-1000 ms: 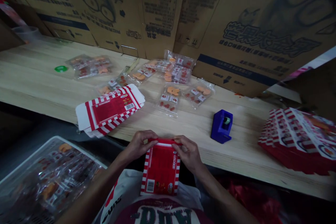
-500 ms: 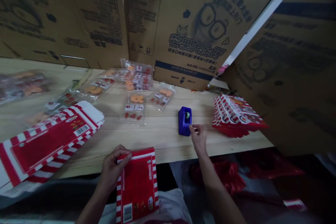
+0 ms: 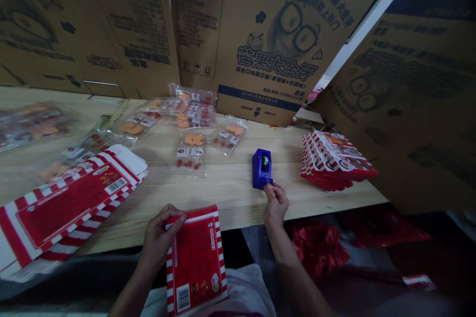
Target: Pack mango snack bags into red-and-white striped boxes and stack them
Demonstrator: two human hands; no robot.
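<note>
My left hand [image 3: 159, 235] grips the top left corner of a red and white striped carton [image 3: 195, 260] that rests upright on my lap at the table's front edge. My right hand [image 3: 275, 203] is at the near end of a small blue tape dispenser [image 3: 262, 168] on the wooden table [image 3: 230, 193]. Its fingertips are pinched together right at the dispenser's front, and whatever lies between them is too small to make out.
A stack of flat striped cartons [image 3: 63, 203] lies at the left, another stack [image 3: 334, 161] at the right. Several clear snack packets [image 3: 189, 151] are spread behind the dispenser. Big cardboard boxes [image 3: 260, 34] wall off the table's back and right side. Red bags [image 3: 320, 247] lie below the table.
The view swung right. My right hand left the carton's top, went to the blue dispenser, then curled into a pinch at its front. My left hand kept hold of the carton.
</note>
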